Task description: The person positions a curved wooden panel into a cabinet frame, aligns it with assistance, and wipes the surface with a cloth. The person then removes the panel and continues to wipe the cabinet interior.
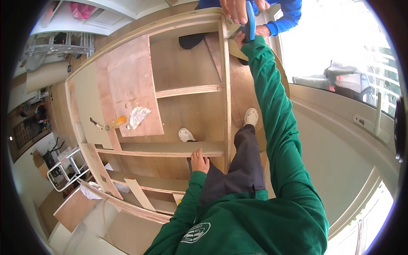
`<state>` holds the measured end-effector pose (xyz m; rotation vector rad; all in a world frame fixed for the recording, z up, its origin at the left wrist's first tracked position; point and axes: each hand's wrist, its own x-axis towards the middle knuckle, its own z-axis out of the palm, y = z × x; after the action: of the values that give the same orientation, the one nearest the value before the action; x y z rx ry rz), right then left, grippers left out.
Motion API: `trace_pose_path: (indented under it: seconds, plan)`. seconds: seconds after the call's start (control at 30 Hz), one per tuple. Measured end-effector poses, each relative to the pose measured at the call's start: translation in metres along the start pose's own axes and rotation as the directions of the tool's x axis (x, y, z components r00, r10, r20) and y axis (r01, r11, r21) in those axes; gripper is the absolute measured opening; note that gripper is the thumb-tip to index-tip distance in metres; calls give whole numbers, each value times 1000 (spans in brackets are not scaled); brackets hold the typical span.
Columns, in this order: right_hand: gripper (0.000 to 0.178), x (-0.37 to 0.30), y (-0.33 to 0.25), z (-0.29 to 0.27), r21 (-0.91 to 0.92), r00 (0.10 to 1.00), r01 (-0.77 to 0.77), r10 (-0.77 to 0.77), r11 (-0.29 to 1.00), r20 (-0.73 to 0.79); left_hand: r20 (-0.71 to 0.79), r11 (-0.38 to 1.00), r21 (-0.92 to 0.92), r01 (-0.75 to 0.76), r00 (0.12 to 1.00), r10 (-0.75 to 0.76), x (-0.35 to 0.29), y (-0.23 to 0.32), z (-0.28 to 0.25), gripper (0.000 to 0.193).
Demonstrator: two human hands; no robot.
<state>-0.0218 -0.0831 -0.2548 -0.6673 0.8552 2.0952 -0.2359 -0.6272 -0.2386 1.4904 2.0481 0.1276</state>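
Observation:
My right arm, in a green sleeve, stretches to the far end of a large wooden frame (pixel 226 106). There my right hand (pixel 240 39) is closed around the lower end of a blue-handled tool (pixel 250 25); its greyish working part is too blurred to name. Another person's hand (pixel 233 9) is at the upper end of that tool, and their other hand (pixel 262 30), below a blue sleeve, is close by. My left hand (pixel 199 161) rests with fingers apart on a wooden crosspiece (pixel 170 148) of the frame, holding nothing.
On a plywood panel (pixel 131 72) lie a crumpled white cloth (pixel 138 116), an orange-yellow bottle (pixel 117 122) and a hammer-like tool (pixel 97 124). Metal ladders (pixel 70 170) stand at left. A window sill with grey cloth (pixel 346 76) is at right. My feet stand within and beside the frame.

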Motion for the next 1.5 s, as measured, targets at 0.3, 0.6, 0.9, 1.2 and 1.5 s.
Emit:
trace_pose_path:
  seconds: [0.3, 0.6, 0.9, 1.2, 1.5]
  plan:
    - [25, -65, 41, -23, 64, 984, 30, -41, 998, 172, 76, 999, 41, 3, 997, -6, 11, -2, -16, 52]
    - [40, -51, 70, -11, 75, 928, 345, -352, 936, 122, 130, 999, 42, -12, 991, 7, 8, -12, -29, 49]
    - [55, -138, 61, -291, -772, 643, 282, -710, 569, -289, 300, 996, 78, -52, 954, 27, 5, -17, -39, 44]
    - [84, -229, -85, -476, -697, -38, -648, -926, 308, -375, 357, 987, 127, -103, 933, 51, 10, 3, -32, 40]
    - [83, -197, -113, -565, -833, 292, -510, -868, 214, -402, 394, 986, 148, -74, 919, 10, 21, 23, -22, 39]
